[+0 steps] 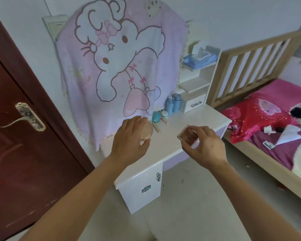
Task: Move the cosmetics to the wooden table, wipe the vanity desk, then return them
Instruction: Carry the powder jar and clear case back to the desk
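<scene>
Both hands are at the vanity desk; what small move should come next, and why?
Probably raise the round compact away from the vanity desk with the left hand: its fingers curl round it, and the right hand holds the square palette clear of the top. Blue bottles stand at the back.

One head cam, wide-angle, looks fwd & down onto vanity desk [202, 119], close up.

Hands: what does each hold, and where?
Left hand grips the round compact from above, around its rim. Right hand pinches the square case by its near edge.
</scene>
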The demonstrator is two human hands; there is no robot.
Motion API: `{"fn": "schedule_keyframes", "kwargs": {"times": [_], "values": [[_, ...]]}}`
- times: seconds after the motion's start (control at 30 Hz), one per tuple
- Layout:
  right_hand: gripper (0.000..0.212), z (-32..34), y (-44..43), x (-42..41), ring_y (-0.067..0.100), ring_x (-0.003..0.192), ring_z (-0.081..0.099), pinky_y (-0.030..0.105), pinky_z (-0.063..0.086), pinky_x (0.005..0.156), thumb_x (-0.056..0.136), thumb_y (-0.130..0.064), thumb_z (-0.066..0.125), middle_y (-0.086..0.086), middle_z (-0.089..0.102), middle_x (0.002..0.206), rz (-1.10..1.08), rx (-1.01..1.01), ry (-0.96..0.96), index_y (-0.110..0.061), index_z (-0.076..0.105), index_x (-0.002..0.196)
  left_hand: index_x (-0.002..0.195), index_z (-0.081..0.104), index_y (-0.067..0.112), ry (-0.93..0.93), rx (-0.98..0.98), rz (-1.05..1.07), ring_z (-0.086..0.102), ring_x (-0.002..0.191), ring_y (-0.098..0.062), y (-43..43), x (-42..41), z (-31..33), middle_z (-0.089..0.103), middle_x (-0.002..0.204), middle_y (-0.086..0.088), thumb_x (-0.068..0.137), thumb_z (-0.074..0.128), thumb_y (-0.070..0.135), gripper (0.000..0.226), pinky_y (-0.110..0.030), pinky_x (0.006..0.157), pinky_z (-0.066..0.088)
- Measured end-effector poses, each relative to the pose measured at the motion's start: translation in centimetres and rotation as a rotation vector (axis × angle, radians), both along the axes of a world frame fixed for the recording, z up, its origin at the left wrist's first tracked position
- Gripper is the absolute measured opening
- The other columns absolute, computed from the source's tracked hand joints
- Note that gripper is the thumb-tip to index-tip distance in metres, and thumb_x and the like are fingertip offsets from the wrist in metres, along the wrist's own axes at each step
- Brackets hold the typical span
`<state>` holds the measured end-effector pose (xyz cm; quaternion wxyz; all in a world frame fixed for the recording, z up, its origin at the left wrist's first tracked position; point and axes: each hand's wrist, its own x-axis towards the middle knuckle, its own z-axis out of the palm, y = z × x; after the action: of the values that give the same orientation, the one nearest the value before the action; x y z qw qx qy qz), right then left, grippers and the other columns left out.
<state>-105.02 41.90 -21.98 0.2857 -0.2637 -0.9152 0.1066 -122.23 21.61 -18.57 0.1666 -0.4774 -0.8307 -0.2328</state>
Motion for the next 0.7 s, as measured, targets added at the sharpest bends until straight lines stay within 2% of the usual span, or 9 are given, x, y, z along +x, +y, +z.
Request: {"fn": "schedule_keyframes", "kwargs": {"times": [0.2,0.43,0.57,0.7], "values": [[0.053,1.6,10.2,-5.7,0.024,0.088,0.064,0.032,0.049,0.067,0.072,-0.044,0.08,0.002,0.067,0.103,-0.067,0.086,-0.031,-0.022,0.066,0.118,0.128,0.047,0.02,-0.039,-0.001,-0.088,0.051,0.108,-0.022,12.2,-7.1,-0.6,0.055,0.125,0.003,0.074,0.077,0.034,0.064,-0.032,0.08,0.051],[0.052,0.4,20.2,-8.5,0.025,0.09,0.063,0.037,0.054,0.069,0.073,-0.045,0.077,0.001,0.067,0.103,-0.139,0.038,-0.032,-0.023,0.065,0.118,0.124,0.051,0.017,-0.039,-0.026,-0.192,0.052,0.102,-0.024,23.8,-11.3,-1.5,0.058,0.118,0.002,0.074,0.076,0.032,0.058,-0.036,0.076,0.051],[0.053,-1.9,26.6,-11.7,0.024,0.089,0.063,0.037,0.054,0.071,0.072,-0.049,0.069,0.002,0.066,0.101,-0.091,0.009,-0.021,-0.022,0.066,0.117,0.127,0.051,0.014,-0.05,-0.023,-0.15,0.053,0.103,-0.025,29.2,-13.3,-4.1,0.059,0.122,-0.001,0.071,0.078,0.033,0.064,-0.035,0.079,0.051],[0.051,-5.0,33.5,-16.1,0.022,0.088,0.062,0.034,0.053,0.074,0.072,-0.049,0.073,0.0,0.066,0.103,0.026,-0.035,-0.1,-0.024,0.065,0.116,0.128,0.051,0.015,-0.095,-0.074,-0.044,0.052,0.107,-0.025,34.2,-15.5,-8.2,0.058,0.125,-0.002,0.072,0.078,0.036,0.066,-0.036,0.084,0.05]]}}
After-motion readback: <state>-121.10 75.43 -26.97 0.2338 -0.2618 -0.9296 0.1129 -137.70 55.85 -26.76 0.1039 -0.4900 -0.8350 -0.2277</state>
